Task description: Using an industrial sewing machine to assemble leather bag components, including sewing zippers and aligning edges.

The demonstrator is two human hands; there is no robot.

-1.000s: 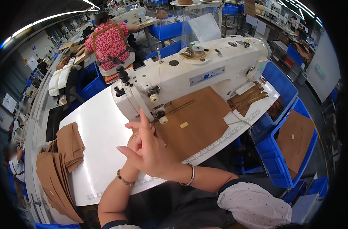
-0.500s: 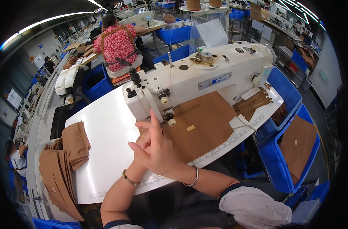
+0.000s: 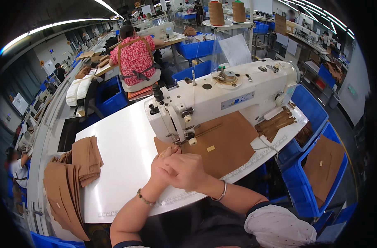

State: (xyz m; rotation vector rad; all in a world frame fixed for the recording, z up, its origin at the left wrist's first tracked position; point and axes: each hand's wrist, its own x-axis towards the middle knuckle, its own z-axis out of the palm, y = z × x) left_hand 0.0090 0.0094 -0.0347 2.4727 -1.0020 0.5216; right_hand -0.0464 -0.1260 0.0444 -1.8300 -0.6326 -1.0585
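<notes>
My left hand (image 3: 161, 164) and my right hand (image 3: 187, 172) are pressed together in front of the needle area of a white sewing machine (image 3: 221, 97). Curled, the left fingers lie just under the presser foot area, at the left edge of a brown fabric piece (image 3: 230, 142). My right hand is closed and overlaps the left, its fingers mostly hidden. Whatever the hands hold between them cannot be made out. Flat under the machine arm, the brown piece carries a small yellowish label (image 3: 211, 148) and a long slit-like line.
Stacked brown pieces (image 3: 64, 194) hang over the left side of the white table (image 3: 118, 165). Brown strips (image 3: 277, 124) lie at the machine's right. A blue bin (image 3: 294, 182) at the right holds another brown piece (image 3: 324, 167). A person in a red patterned top (image 3: 137, 58) sits ahead.
My right index finger, raised before, has folded down and the hand has closed against my left. The view has tilted slightly upward. The brown piece stays under the machine.
</notes>
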